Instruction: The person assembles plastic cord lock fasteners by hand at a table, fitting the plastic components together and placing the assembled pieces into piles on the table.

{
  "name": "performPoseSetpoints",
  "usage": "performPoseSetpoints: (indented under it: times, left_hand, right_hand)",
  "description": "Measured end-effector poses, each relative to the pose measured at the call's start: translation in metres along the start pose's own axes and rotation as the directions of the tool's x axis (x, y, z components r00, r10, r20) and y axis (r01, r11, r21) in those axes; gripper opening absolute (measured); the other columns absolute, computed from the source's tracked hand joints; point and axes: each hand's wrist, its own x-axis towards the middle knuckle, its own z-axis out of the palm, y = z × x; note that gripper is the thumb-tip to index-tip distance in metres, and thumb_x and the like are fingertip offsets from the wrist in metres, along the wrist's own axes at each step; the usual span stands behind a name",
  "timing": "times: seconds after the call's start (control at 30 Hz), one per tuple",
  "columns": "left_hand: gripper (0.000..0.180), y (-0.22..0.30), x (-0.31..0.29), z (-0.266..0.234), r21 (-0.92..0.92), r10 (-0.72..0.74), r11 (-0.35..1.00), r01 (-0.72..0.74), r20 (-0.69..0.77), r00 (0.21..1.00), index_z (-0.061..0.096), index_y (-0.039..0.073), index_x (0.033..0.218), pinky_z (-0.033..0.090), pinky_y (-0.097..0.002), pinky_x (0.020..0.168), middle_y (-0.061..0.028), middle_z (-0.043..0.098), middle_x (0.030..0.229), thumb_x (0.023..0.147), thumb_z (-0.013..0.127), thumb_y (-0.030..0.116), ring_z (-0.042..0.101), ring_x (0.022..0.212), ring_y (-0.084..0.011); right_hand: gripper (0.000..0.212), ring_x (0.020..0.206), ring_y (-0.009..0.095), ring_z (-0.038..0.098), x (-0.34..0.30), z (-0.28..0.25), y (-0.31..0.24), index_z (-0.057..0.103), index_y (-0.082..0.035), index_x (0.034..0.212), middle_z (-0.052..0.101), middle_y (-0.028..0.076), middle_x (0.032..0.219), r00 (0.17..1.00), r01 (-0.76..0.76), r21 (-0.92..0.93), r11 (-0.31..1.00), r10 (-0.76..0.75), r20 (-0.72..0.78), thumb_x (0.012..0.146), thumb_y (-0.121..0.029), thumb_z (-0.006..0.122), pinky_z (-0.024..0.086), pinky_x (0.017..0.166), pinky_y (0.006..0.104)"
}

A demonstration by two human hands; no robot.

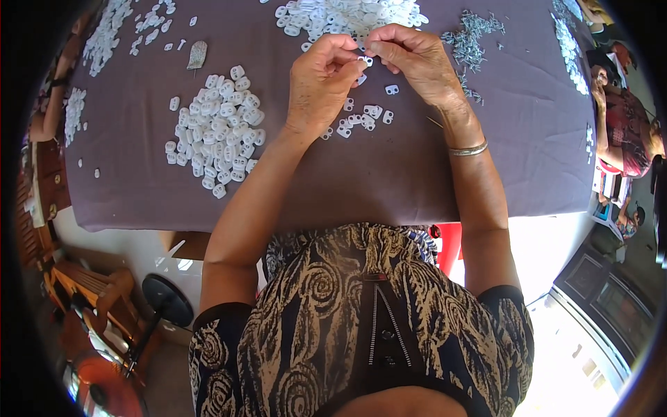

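Observation:
My left hand (323, 87) is closed, thumb and fingertips pinching a small white two-holed plastic piece (366, 61). Close beside it, my right hand (420, 62) has its thumb and forefinger pressed together; whatever lies between them is too small to make out. Below both hands is a loose scatter of similar white pieces (368, 117), with a single piece (392, 90) near my right palm. A large heap of thicker white plastic pieces (221, 121) lies left of my left forearm. Beyond my fingertips sits another big white heap (347, 15).
Small silvery metal pieces (474, 38) are piled right of my right hand. A flat speckled item (198, 54) lies at the upper left of the dark tablecloth (528, 160). More white heaps (108, 35) line the edges. Other people (622, 132) sit at the right.

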Motion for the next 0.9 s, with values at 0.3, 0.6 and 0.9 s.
performPoseSetpoints:
  times: [0.3,0.6,0.9]
  left_hand:
    - [0.027,-0.0040,-0.0008,0.0021,0.063,0.007,0.998,-0.007,-0.003,1.000,0.057,0.002,0.107,0.050,-0.0214,0.059,-0.0056,0.065,0.081,0.081,0.066,0.002,0.058,0.066,-0.0067]
    - [0.030,-0.0048,-0.0013,0.0024,0.087,0.026,0.996,-0.026,-0.003,1.000,0.055,0.002,0.108,0.049,-0.0211,0.057,-0.0052,0.066,0.079,0.081,0.068,0.002,0.057,0.064,-0.0067]
    - [0.031,-0.0041,-0.0025,0.0046,0.105,0.026,0.994,-0.022,-0.033,0.999,0.055,0.002,0.108,0.048,-0.0219,0.057,-0.0050,0.065,0.078,0.080,0.067,0.001,0.057,0.063,-0.0070]
  right_hand:
    - [0.019,0.063,0.003,0.051,-0.0039,0.0047,0.0044,0.070,-0.006,0.098,0.061,-0.003,0.073,1.000,-0.019,0.020,1.000,0.019,-0.011,0.090,-0.022,0.065,0.043,0.053,0.0182]
    - [0.020,0.065,0.003,0.048,-0.0062,0.0069,0.0036,0.069,-0.005,0.099,0.059,-0.004,0.073,1.000,-0.013,-0.017,1.000,0.013,-0.007,0.090,-0.021,0.065,0.042,0.055,0.0191]
    - [0.021,0.069,0.003,0.053,-0.0067,0.0062,0.0057,0.068,-0.006,0.100,0.064,-0.004,0.083,1.000,0.020,-0.152,0.988,-0.020,0.006,0.091,-0.024,0.063,0.046,0.061,0.0183]
